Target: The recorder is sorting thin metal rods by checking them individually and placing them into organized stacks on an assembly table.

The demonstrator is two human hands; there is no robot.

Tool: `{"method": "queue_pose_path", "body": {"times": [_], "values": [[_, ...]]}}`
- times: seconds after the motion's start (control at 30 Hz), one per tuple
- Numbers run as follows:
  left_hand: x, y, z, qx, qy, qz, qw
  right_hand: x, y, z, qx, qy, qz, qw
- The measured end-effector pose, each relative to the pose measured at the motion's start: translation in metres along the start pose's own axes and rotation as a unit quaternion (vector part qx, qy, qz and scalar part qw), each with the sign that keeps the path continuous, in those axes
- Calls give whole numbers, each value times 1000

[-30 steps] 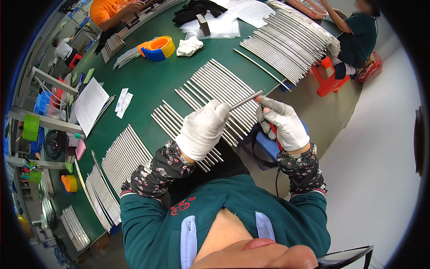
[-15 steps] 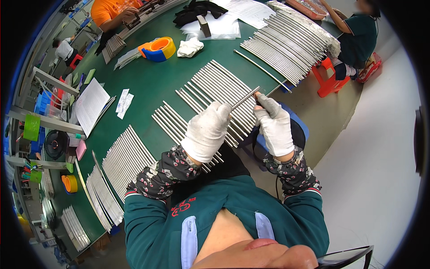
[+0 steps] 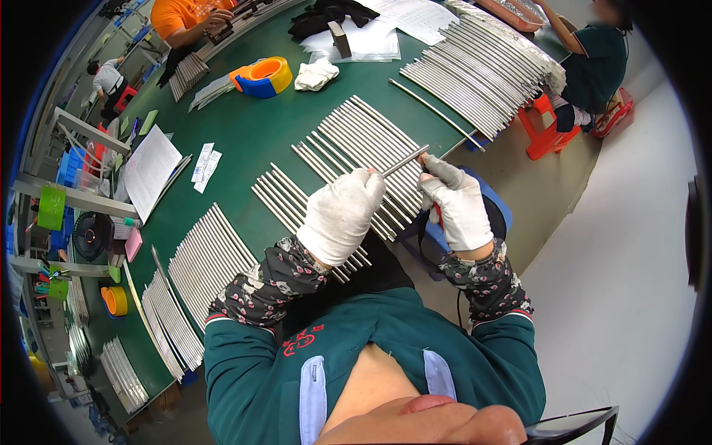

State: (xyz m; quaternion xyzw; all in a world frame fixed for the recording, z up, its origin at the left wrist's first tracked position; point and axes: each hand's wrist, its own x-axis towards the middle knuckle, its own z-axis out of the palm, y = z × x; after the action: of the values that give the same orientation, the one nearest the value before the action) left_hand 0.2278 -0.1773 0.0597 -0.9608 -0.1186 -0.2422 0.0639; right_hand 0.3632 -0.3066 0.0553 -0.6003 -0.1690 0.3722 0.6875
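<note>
My left hand (image 3: 343, 215), in a white glove with the fingertips bare, is closed around a thin metal rod (image 3: 405, 160). The rod slants up to the right, above the row of rods on the table. At its far end is my right hand (image 3: 460, 208), gloved in white with grey, worn-looking fingers. Its thumb and fingers are curled in, and a bit of something red shows beside the palm; what it is stays hidden. Under and between my hands lies a row of metal rods (image 3: 363, 133), with a smaller group of rods (image 3: 278, 193) at its left.
More rods (image 3: 211, 256) lie to the left, and a large batch (image 3: 471, 78) at the far right. Beyond are a tape roll (image 3: 267, 77), a white cloth (image 3: 316, 75) and papers (image 3: 152, 174) on the green table (image 3: 245, 141). Co-workers sit at the far side; a red stool (image 3: 545, 133) stands right.
Both hands have shifted and turned slightly, with the rod still held at nearly the same slant. A red part now shows at my right palm.
</note>
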Motion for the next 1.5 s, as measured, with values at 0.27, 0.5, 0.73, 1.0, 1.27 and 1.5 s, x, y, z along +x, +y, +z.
{"method": "queue_pose_path", "body": {"times": [0.27, 0.5, 0.73, 1.0, 1.27, 1.5], "values": [[0, 7, 5, -133, 14, -65, 989, 8, 30, 6, -94, 90, -198, 971], [-1, 8, 14, -379, 74, -105, 916, 7, 27, 9, -79, 106, -175, 976], [-6, 3, 22, -494, 24, -183, 850, 2, 14, 6, -32, 80, -117, 989], [-4, -3, 18, -572, -81, -287, 764, 0, 3, -4, 15, -11, -39, 999], [2, -2, 2, -630, -130, -332, 690, 2, 3, -4, 3, -8, -31, 999], [-2, -10, 4, -691, -178, -345, 610, -4, -6, -2, -12, -27, -13, 999]]}}
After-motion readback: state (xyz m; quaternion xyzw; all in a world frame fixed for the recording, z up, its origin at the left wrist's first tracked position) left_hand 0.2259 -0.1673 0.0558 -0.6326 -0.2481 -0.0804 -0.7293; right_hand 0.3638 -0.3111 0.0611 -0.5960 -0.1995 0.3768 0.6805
